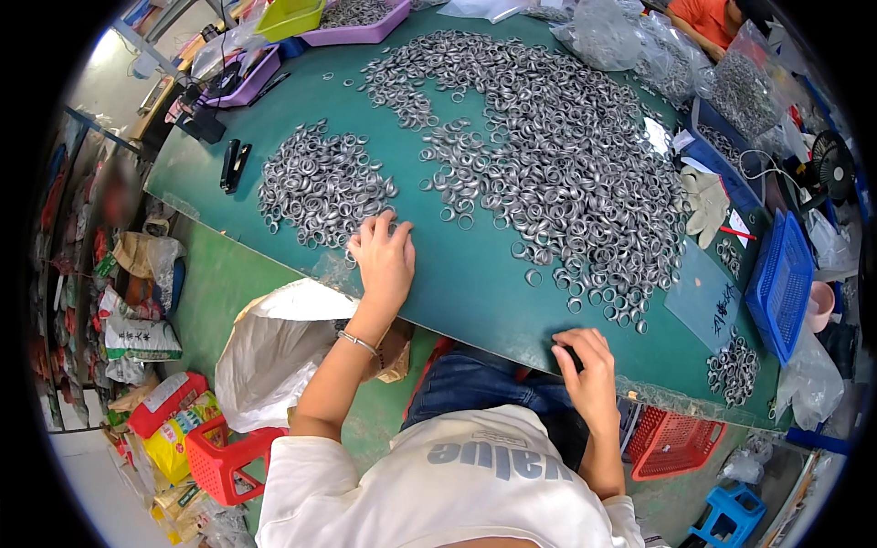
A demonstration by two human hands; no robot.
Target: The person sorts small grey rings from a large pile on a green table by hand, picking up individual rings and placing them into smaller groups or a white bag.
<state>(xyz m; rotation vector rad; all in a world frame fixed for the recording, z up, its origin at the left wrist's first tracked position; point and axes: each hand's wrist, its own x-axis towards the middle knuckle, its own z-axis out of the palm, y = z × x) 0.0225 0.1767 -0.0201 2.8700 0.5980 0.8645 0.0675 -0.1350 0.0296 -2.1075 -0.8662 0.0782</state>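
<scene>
Head view: the left hand [384, 258] lies flat with fingers spread on the green table [475, 283], fingertips touching the near edge of the small pile of metal rings [322, 185]; it grips nothing. The big heap of rings [566, 164] spreads to its right, with a bare strip of table between heap and near edge. The right hand [589, 370] curls over that near table edge, fingers bent on the rim; whether it holds anything I cannot tell. A white bag [274, 352] sits just below the edge under the left wrist. A blue basket [781, 283] stands at the far right rim.
</scene>
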